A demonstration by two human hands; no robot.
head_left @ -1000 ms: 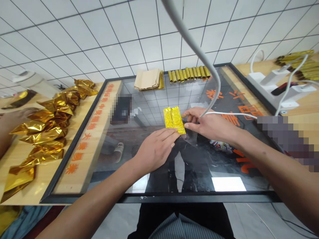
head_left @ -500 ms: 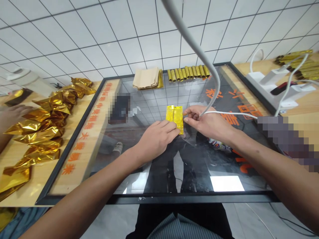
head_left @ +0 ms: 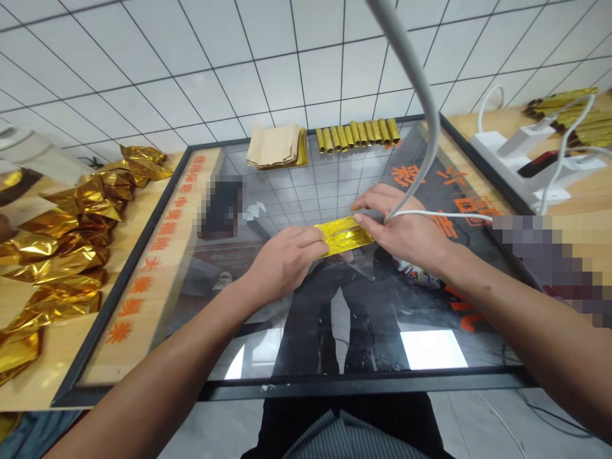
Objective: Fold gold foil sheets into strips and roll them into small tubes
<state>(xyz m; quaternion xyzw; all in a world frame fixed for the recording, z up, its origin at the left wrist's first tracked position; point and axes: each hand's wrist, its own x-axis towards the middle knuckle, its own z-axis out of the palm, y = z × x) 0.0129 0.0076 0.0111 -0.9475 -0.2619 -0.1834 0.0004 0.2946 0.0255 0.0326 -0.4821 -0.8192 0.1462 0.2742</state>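
Note:
A shiny gold foil paper (head_left: 347, 234) lies lengthwise between my two hands, just over the glass-topped table, with a crease or fold line along it. My left hand (head_left: 291, 256) has its fingers closed on the paper's left end. At the other end, my right hand (head_left: 406, 226) pinches it, the thumb on top and the fingers behind. Farther back are a stack of brown-backed paper sheets (head_left: 272, 145) with gold showing at one side, and a row of rolled gold paper tubes (head_left: 357, 134).
Folded gold foil pieces (head_left: 71, 236) pile up on the left, near another person's partly seen hand (head_left: 4, 227). To the right are a white power strip (head_left: 509, 162) and more gold rolls (head_left: 574, 121). A thick grey cable (head_left: 411, 70) hangs down over my right hand.
The gold paper has turned from upright to nearly sideways. My right hand has moved onto its right end, while my left hand has shifted to its left end.

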